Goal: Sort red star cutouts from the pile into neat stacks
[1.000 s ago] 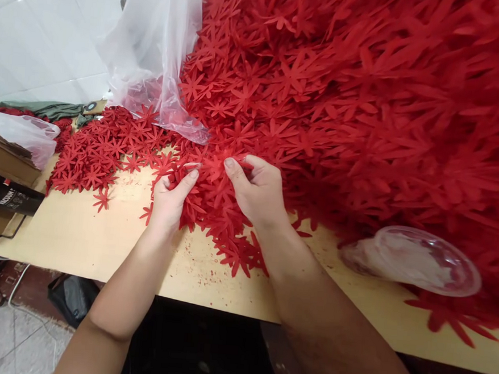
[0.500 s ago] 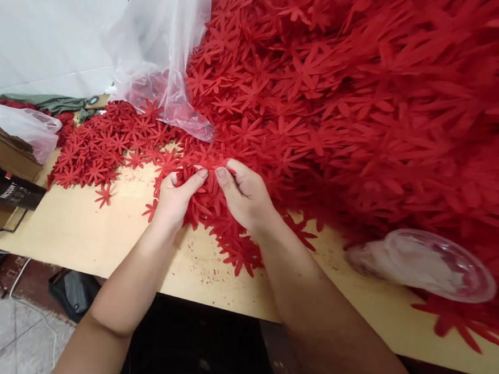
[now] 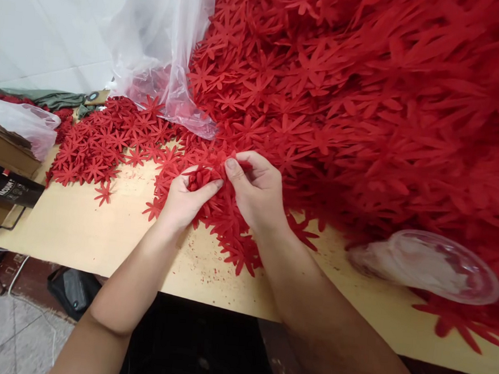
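Observation:
Red flower-shaped pieces with narrow petals form a large heap (image 3: pixel 324 90) on the light wooden table (image 3: pixel 101 228). At the near edge of the heap, my left hand (image 3: pixel 191 197) has its thumb and fingers closed around red petal pieces (image 3: pixel 201 178). My right hand (image 3: pixel 256 187), just beside it, pinches a red petal piece between thumb and fingers. The fingertips of both hands are close together, and red pieces partly hide them. More loose red pieces (image 3: pixel 239 243) lie beneath and in front of my hands.
A translucent plastic bag (image 3: pixel 156 49) stands behind the smaller red pile (image 3: pixel 94 147). At the right lies a clear oval container (image 3: pixel 477 283) with whitish contents. A black cylinder (image 3: pixel 10 184) and cardboard box (image 3: pixel 4 147) are at the left. The table's front edge runs beneath my forearms.
My left hand has moved slightly right and now shows more red petals in its grasp. My right hand has shifted a little to the right and turned, its fingers more raised.

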The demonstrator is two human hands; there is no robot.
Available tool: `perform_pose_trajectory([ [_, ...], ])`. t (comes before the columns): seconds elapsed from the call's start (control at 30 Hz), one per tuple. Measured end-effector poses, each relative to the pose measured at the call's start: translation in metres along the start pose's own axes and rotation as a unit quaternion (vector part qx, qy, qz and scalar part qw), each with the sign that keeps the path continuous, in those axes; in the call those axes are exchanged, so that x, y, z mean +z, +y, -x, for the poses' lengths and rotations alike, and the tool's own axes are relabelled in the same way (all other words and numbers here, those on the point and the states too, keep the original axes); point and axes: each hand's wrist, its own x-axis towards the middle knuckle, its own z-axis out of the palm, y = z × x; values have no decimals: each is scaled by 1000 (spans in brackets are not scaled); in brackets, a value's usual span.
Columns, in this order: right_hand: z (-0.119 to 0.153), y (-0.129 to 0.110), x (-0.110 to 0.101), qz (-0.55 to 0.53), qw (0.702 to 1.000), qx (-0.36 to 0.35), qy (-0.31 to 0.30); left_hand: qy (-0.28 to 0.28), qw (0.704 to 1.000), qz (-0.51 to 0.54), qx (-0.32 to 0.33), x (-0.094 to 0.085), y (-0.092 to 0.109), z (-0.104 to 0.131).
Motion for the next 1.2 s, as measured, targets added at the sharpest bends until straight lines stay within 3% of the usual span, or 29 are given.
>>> perform_pose_trajectory([
  [0.23, 2, 3, 11, -97, 995, 29, 17, 15, 999, 31, -15, 7, -1, 2],
  [0.53, -1, -4, 3, -201, 973, 110, 41, 24, 999, 17, -14, 3, 0, 2],
  [0.9, -4, 2, 0, -139, 984, 71, 86, 37, 999, 16, -10, 1, -1, -1],
  [1.07, -5, -6, -4, -98, 995, 32, -5, 50, 999, 9, -12, -1, 1, -2],
  [1.2, -2, -8, 0, -121, 987, 54, -91, 29, 999, -5, -13, -1, 1, -1],
])
